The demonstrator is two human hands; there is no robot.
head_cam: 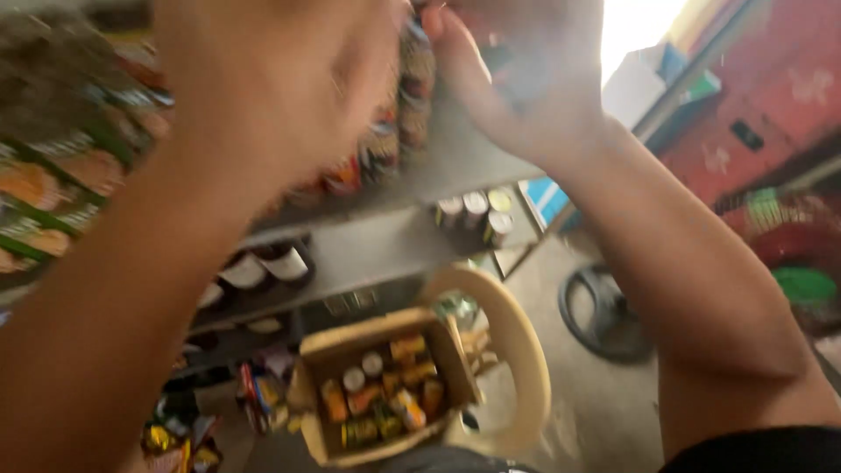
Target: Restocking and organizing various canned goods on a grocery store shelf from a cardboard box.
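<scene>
Your left hand (263,79) is rising close to the camera, so blurred that its fingers are melting into one mass; whether they are clenched, released or grasping anything you cannot tell from here. Your right hand (517,79) is lifting beside it, its thumb (460,66) pressing toward the hanging strip of small multicoloured foil sachets (407,96), which is dangling between your two hands at the top of the view. The right fingers are curling inward at the strip's upper end, but glare from the bright opening behind them is washing them out, so you cannot tell whether they are actually gripping it. The strip is hanging down in front of the grey metal shelf unit (368,250), its lower end reaching toward the left forearm.

Moving outward, the shelf is holding a small cluster of round-lidded cans (477,215) on its right end and dark bottles with pale labels (263,267) further left. Green and orange packets (53,193) are filling the far left edge, all blurred. Below your arms, an open brown cardboard box (385,385) is sitting packed with small jars and bottles with orange and yellow labels, leaning against a cream-coloured round plastic stool (517,350). A black tyre (604,315) is lying on the grey floor to the right, near a red metal cabinet (771,96).
</scene>
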